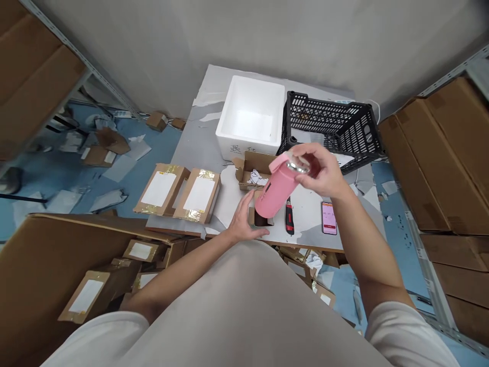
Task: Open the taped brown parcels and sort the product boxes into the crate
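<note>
With fingers of the right hand [324, 172] gripping the pink bottle [275, 194] by its metallic end at frame centre, left hand [240, 220] at the small box [251, 216], grip unclear, handle as likely rigid, smooth, moderately heavy, preferably holding mid-body.

On its near wall, the white foam box [252, 145] is bearing dark handwritten characters [240, 149]; the left one is looking like 退, the right one is too unclear to read. On the right, the phone [329, 218] is displaying digits too small to make out. The pink bottle [275, 192] is carrying dark lettering, likewise illegible at this size.
</note>
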`<state>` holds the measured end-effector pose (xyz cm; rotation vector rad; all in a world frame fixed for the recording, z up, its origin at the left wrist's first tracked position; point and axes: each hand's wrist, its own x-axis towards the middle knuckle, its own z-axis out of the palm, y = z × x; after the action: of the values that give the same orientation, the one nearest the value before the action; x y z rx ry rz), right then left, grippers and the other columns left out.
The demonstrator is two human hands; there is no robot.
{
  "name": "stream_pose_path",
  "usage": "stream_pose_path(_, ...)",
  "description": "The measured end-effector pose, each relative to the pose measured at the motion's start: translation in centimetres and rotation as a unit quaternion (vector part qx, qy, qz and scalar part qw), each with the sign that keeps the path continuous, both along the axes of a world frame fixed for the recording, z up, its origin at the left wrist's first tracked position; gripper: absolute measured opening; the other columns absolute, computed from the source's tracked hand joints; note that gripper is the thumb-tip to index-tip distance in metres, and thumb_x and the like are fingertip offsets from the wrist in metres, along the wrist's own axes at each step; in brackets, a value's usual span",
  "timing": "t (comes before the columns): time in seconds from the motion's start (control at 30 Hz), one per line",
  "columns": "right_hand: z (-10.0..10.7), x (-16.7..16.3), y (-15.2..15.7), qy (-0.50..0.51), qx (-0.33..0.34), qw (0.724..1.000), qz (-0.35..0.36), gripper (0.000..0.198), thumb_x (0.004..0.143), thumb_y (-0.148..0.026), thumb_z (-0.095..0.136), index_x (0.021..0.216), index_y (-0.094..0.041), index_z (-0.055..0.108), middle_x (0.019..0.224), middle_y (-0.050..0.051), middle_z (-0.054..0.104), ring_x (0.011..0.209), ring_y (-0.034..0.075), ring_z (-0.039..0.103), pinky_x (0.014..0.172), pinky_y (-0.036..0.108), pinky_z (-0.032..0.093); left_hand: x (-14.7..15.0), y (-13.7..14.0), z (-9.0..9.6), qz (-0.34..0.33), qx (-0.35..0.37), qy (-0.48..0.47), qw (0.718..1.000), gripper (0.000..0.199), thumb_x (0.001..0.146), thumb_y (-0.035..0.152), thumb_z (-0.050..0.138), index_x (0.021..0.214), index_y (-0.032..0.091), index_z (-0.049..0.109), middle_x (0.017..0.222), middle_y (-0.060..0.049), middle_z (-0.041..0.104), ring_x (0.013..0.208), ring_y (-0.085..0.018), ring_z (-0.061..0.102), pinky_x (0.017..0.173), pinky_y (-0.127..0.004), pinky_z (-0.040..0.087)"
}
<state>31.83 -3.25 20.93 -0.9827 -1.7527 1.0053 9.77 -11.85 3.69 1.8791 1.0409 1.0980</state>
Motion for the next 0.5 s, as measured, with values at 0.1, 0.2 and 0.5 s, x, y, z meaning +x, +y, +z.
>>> stream_pose_path(0.1, -1.3, -0.7, 1.7, 0.071, -0.006, 0.996, -0.051, 0.041, 0.067, -0.05, 0.074, 0.097, -0.024, 0.061, 0.098, 0.003, 0.06, 0.09, 0.019, 0.057, 0.075, 0.034, 0.051, 1.2, -0.5, 2.3, 0.047, -0.072, -0.149, 0.985, 0.073, 0.072, 0.05, 0.07, 0.13, 0.017, 0.042, 0.126, -0.018, 0.056, 0.114, -0.026, 0.057, 0.098, -0.042, 0.045)
stream_pose_path(0.2, -3.3, -1.6, 2.4, 0.123, -0.067, 0.988, -0.065, 0.041, 0.076, -0.058, 0.063, 0.102, -0.026, 0.06, 0.099, 0.002, 0.061, 0.086, 0.017, 0.059, 0.07, 0.032, 0.053, 2.0, -1.2, 3.4, 0.069, -0.15, -0.21, 0.964, 0.043, 0.074, 0.043, 0.069, 0.105, 0.017, 0.056, 0.103, -0.012, 0.067, 0.094, -0.02, 0.065, 0.088, -0.036, 0.051)
stream_pose_path(0.5, -5.7, -1.6, 1.7, 0.166, -0.176, 0.967, -0.079, 0.039, 0.079, -0.056, 0.059, 0.106, -0.027, 0.059, 0.102, 0.001, 0.063, 0.079, 0.014, 0.058, 0.063, 0.027, 0.053, 2.4, -2.7, 4.2, 0.051, -0.259, -0.263, 0.928, 0.059, 0.073, 0.043, 0.07, 0.12, 0.021, 0.041, 0.107, -0.011, 0.065, 0.095, -0.019, 0.064, 0.09, -0.039, 0.05)
